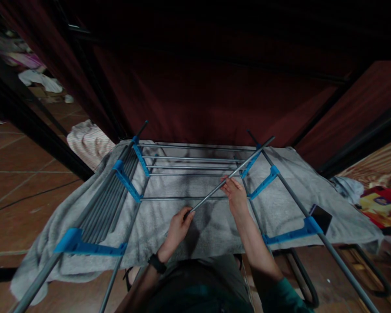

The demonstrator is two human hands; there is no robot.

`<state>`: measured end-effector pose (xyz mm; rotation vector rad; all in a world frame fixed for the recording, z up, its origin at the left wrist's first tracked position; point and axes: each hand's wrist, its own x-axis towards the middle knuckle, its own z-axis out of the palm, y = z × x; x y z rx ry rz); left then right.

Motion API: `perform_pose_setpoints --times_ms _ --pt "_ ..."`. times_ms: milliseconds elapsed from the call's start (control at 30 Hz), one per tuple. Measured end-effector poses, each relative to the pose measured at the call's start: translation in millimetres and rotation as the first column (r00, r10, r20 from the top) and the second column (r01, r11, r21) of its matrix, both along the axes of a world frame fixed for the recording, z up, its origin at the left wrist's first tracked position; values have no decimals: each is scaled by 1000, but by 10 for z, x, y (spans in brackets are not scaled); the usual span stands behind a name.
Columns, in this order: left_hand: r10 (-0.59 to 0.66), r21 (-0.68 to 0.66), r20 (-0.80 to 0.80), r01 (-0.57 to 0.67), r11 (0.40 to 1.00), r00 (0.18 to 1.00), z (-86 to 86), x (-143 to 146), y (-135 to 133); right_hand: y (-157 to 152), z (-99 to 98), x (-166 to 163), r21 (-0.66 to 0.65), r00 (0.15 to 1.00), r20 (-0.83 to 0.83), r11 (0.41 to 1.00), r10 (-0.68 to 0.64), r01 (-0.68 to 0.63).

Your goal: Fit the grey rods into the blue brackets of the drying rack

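Note:
A thin grey metal tube (210, 194) lies slantwise between my hands, its far end crossing over the rack's right side. My left hand (180, 226) is closed on the near end, with the thumb along it. Farther up, my right hand (236, 193) supports the tube with the palm turned up and its fingers curled about it. Below stands a partly built drying rack with blue plastic brackets (127, 181) and grey side rails (291, 195). Several cross tubes (192, 158) span its far part. Loose tubes (109, 206) lie side by side at the left.
A grey blanket (189, 226) covers the surface under the rack. A dark phone-like object (321, 217) lies by the right rail. Dark red panels (208, 100) rise behind. Tiled floor (26, 174) shows at the left, and a red-and-yellow package (382, 206) is at the right.

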<state>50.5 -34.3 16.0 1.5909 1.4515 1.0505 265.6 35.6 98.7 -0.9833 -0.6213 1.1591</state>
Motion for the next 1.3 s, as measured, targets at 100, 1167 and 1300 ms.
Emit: perform_pose_setpoints --times_ms 100,1167,1300 --pt "-10 -20 56 11 1000 998 2 77 -7 -90 -72 -143 -3 999 13 999 32 -32" --pt "-258 -210 -130 227 951 957 -130 288 -117 -272 -238 -433 7 943 288 984 168 -178" --pt "-268 -187 -87 249 950 960 -93 351 -65 -429 -382 -433 -17 913 330 968 242 -250"
